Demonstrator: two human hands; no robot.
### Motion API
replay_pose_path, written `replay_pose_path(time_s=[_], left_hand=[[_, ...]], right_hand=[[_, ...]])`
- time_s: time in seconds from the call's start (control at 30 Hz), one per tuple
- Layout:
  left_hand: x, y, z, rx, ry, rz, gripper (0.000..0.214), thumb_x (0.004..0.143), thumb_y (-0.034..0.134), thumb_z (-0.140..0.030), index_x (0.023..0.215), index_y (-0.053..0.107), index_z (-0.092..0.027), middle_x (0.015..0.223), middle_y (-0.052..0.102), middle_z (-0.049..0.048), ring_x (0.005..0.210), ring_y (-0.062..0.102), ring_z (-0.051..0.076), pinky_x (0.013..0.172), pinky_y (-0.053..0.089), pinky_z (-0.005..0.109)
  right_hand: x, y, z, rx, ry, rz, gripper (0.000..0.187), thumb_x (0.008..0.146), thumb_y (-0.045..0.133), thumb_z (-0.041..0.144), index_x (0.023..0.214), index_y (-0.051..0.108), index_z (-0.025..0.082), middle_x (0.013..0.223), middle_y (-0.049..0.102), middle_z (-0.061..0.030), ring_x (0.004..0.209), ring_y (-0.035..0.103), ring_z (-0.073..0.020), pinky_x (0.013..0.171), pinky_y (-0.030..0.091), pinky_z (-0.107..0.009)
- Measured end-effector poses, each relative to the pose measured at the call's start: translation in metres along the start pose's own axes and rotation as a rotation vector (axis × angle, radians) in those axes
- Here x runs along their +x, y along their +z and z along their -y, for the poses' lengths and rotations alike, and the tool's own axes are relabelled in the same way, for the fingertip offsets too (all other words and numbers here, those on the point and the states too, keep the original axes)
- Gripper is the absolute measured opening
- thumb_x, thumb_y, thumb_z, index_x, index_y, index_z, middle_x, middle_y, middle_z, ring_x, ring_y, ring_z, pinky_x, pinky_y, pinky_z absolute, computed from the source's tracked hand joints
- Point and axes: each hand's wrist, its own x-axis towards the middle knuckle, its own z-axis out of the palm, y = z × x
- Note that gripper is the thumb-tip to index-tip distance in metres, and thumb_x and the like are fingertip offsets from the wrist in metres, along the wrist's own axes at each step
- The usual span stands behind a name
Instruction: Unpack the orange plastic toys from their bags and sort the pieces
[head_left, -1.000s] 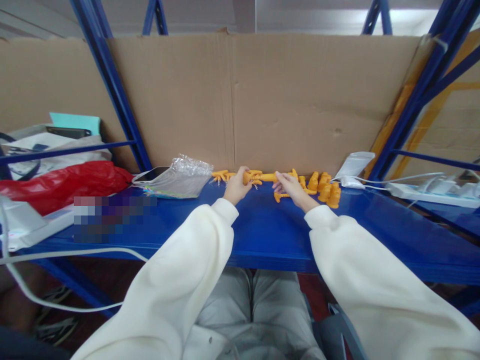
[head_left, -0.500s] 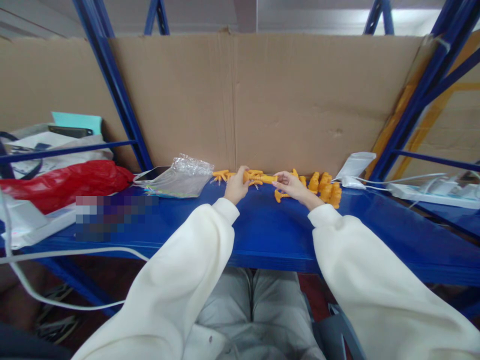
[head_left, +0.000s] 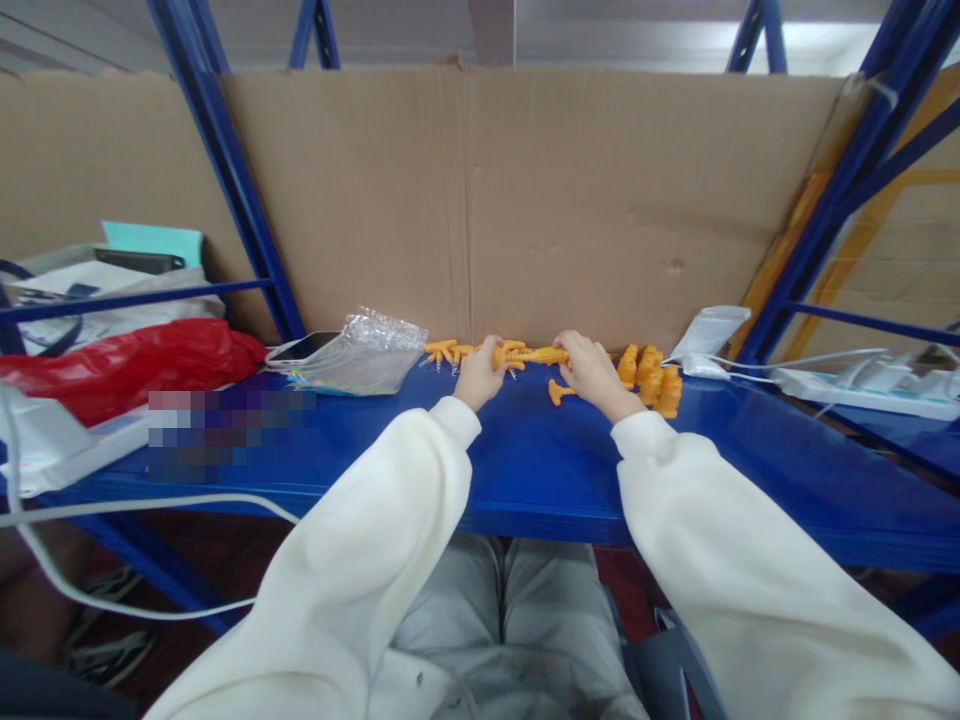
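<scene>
My left hand [head_left: 478, 374] is closed on a small orange plastic part [head_left: 499, 356], whose end shows at the fingertips. My right hand [head_left: 595, 374] curls over the end of a longer orange plastic piece [head_left: 547, 355]; its fingertips are partly hidden. Between and behind the hands lie more orange pieces, some with metal springs [head_left: 439, 364] beside them. A T-shaped orange part [head_left: 559, 392] rests just in front of my right fingers. To the right of that hand stand several orange ribbed bodies [head_left: 651, 378] in a group.
The blue shelf [head_left: 540, 450] carries everything, backed by a tall cardboard sheet [head_left: 570, 200]. On the left are a clear plastic bag [head_left: 367, 360] and a red bag [head_left: 150, 365]. A white power strip [head_left: 870, 388] and cables lie at right; blue posts [head_left: 247, 190] rise at the sides.
The orange piece stretched between both hands is no longer held that way. My right hand has turned fingers-down over the orange pieces; my left has shifted slightly right.
</scene>
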Motion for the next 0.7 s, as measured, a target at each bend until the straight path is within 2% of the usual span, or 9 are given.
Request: replay_pose_path(time_s=[0.23,0.37,0.57,0.7], left_hand=[[0.001,0.001,0.005,0.017,-0.042,-0.012,0.031,0.081,0.064,-0.010,0.109,0.057,-0.021,0.088,0.071,0.0053,0.084,0.069,0.023,0.082,0.053,0.033],[0.002,-0.003,0.010,0.012,-0.068,-0.018,0.032,0.081,0.064,-0.012,0.111,0.056,-0.020,0.087,0.071,0.0040,0.087,0.069,0.023,0.086,0.053,0.035],[0.002,-0.004,0.008,0.007,-0.081,-0.023,0.033,0.081,0.065,-0.012,0.112,0.056,-0.020,0.085,0.070,0.0032,0.084,0.069,0.021,0.086,0.052,0.034],[0.001,-0.003,0.008,0.023,-0.068,-0.020,0.031,0.082,0.063,-0.013,0.111,0.055,-0.020,0.087,0.069,0.0033,0.084,0.068,0.021,0.084,0.053,0.034]], right_hand=[[-0.001,-0.010,0.006,-0.150,0.039,0.009,0.038,0.085,0.040,0.005,0.118,0.054,0.014,0.124,0.061,-0.0184,0.109,0.055,-0.0292,0.086,0.040,-0.038],[-0.003,-0.011,0.000,-0.150,0.089,0.041,0.035,0.084,0.045,0.008,0.117,0.054,0.014,0.119,0.062,-0.0182,0.107,0.056,-0.0298,0.084,0.041,-0.037],[-0.005,-0.009,-0.010,-0.190,0.302,0.094,0.028,0.086,0.049,0.019,0.112,0.056,0.013,0.111,0.064,-0.0183,0.104,0.057,-0.0310,0.082,0.042,-0.038],[-0.005,-0.016,-0.023,-0.197,0.434,0.069,0.028,0.084,0.055,0.027,0.107,0.060,0.014,0.118,0.063,-0.0201,0.112,0.056,-0.0337,0.087,0.044,-0.043]])
